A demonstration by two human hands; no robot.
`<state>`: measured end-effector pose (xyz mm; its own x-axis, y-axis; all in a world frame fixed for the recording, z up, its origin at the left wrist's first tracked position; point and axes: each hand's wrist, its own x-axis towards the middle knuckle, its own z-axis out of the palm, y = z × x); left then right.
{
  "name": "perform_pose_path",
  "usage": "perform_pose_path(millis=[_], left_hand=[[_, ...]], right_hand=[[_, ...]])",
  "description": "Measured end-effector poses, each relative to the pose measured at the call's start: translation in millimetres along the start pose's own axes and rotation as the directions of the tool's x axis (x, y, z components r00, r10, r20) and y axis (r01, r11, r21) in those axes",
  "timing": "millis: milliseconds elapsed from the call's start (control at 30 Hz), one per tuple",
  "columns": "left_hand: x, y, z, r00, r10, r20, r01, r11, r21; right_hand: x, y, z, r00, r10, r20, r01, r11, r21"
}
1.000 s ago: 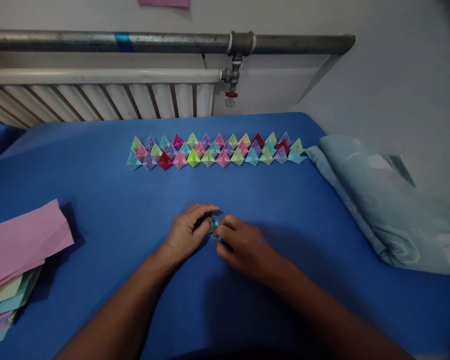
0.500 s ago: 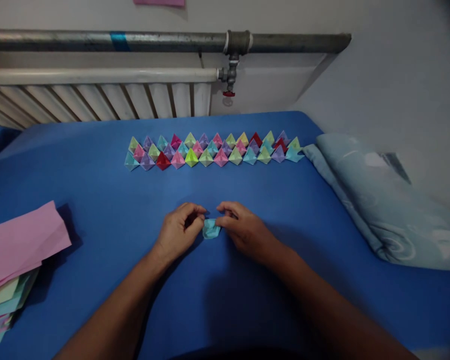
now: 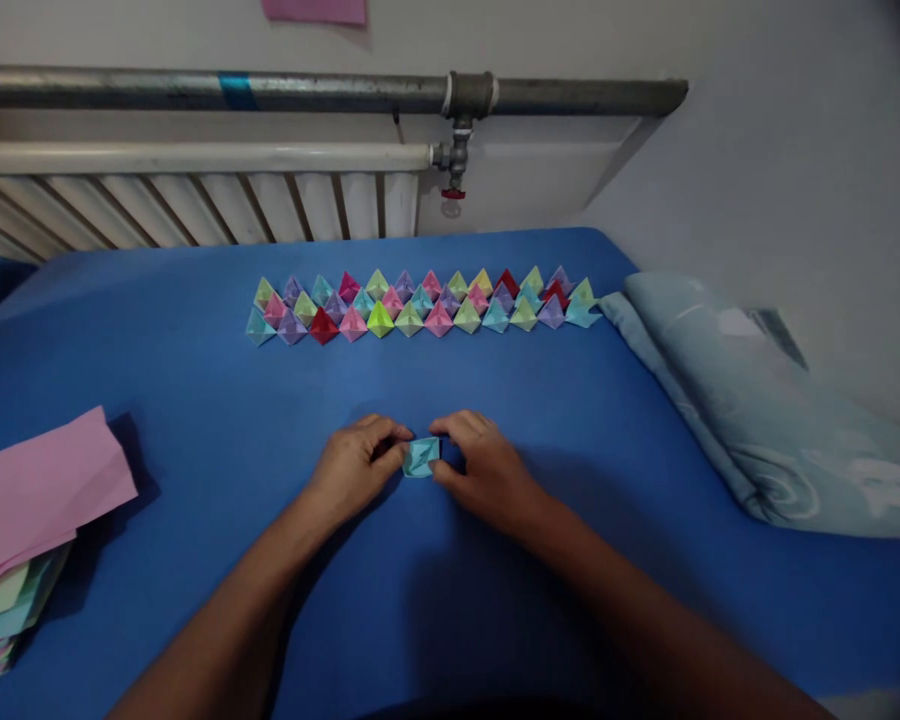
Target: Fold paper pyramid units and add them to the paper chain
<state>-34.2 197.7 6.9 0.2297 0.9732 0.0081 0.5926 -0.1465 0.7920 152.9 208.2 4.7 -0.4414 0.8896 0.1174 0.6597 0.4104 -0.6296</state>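
One small light-blue folded paper piece (image 3: 421,458) sits directly between the two hands, its creased hollow facing up; whether it rests on the blue surface (image 3: 195,385) or is held just above, I cannot tell. Its outline looks about square (no clear long axis to go by). Neither hand is nearer: the left hand (image 3: 364,457) pinches its left edge between thumb and fingertips, while the right hand (image 3: 487,475) holds the right edge, thumb at the near corner, forefinger at the far one. Beyond, well apart, rows of colourful folded pieces (image 3: 409,319) run left to right.
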Motion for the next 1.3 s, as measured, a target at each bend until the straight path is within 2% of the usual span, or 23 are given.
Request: perform_pose_path(millis=[133, 300, 500, 667, 800, 933, 1300], left_hand=[[-2, 1, -0.7, 0.998, -0.001, 0.07, 0.0, 1.0, 0.019], [-3, 1, 1.5, 0.996, 0.014, 0.085, -0.023, 0.995, 0.101], [-3, 4, 10.8, 0.999, 0.03, 0.019, -0.034, 0.955, 0.296], [-4, 5, 17.7, 0.998, 0.055, -0.016, -0.044, 0.919, 0.392], [-5, 4, 20.0, 0.996, 0.078, -0.043, -0.053, 0.909, 0.413], [-5, 5, 21.1, 0.998, 0.062, -0.027, -0.045, 0.911, 0.41], [-4, 8, 20.6, 0.999, 0.008, -0.044, 0.01, 0.918, 0.396]], right_hand=[[1, 3, -1, 0.998, -0.047, 0.035, 0.046, 0.999, 0.013], [1, 2, 1, 0.997, -0.064, 0.029, 0.063, 0.997, 0.039], [2, 0, 4, 0.999, -0.041, 0.023, 0.04, 0.999, 0.023], [4, 0, 6, 0.999, -0.023, 0.028, 0.025, 0.997, -0.075], [5, -2, 6, 0.999, -0.008, 0.034, 0.013, 0.985, -0.169], [6, -4, 6, 0.999, 0.036, 0.029, -0.03, 0.978, -0.204], [7, -1, 6, 0.998, 0.044, -0.04, -0.047, 0.995, -0.087]])
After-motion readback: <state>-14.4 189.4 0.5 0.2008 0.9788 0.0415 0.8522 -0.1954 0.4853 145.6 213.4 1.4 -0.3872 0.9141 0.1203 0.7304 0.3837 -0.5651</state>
